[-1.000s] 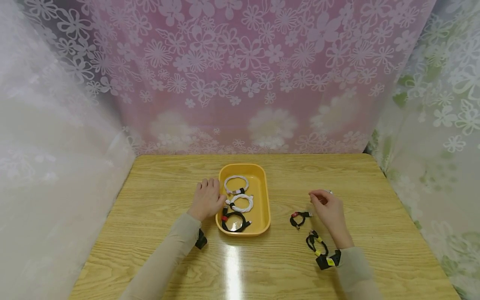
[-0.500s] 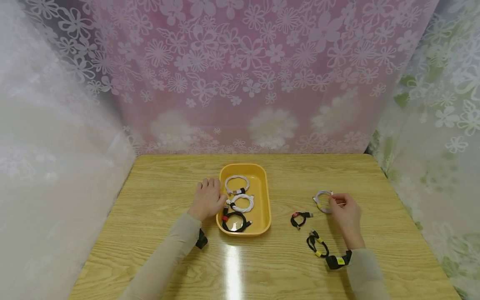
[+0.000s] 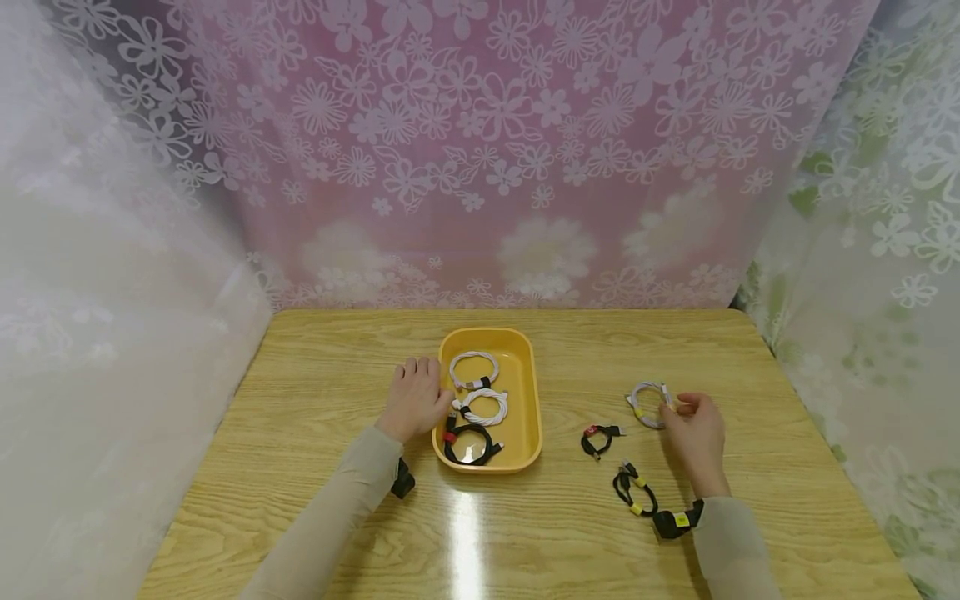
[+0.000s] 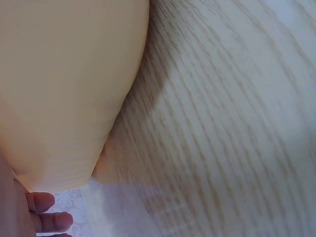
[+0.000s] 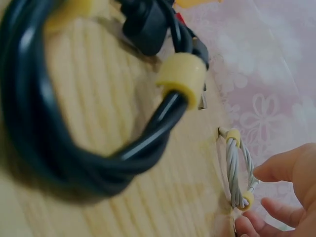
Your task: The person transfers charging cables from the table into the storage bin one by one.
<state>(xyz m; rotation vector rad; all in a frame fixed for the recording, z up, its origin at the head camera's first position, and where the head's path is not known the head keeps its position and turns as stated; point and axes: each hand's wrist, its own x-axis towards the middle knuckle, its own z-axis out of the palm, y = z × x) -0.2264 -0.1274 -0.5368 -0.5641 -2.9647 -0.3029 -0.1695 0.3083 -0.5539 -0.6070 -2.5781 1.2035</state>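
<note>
While your right hand (image 3: 697,433) rests beside the grey-white coiled cable (image 5: 232,168), its fingers are parted and loose — one tip lies at the coil's side, touching or just beside it, and nothing is gripped. The coil lies on the worktop (image 3: 562,533), between the right edge of the yellow tray (image 3: 522,400) and the worktop's own right edge. Your left hand is at the tray's left edge (image 3: 411,404), thumb over the rim and fingers outside; whether they clasp the wall or only rest there, you cannot tell.

Expect the cable to be light and springy, bending easily but keeping its loop, with little risk of breaking. The twisted strands may feel slightly slick, so pinch the whole bundle from both sides — best near a yellow tie (image 5: 233,137), where the turns stay together. Lifting one strand could pull the loop out of shape, and the connector end looks a poor handle. The black cable with yellow ties (image 5: 108,173) lies nearer the worktop's front edge; mind your wrist there.
</note>
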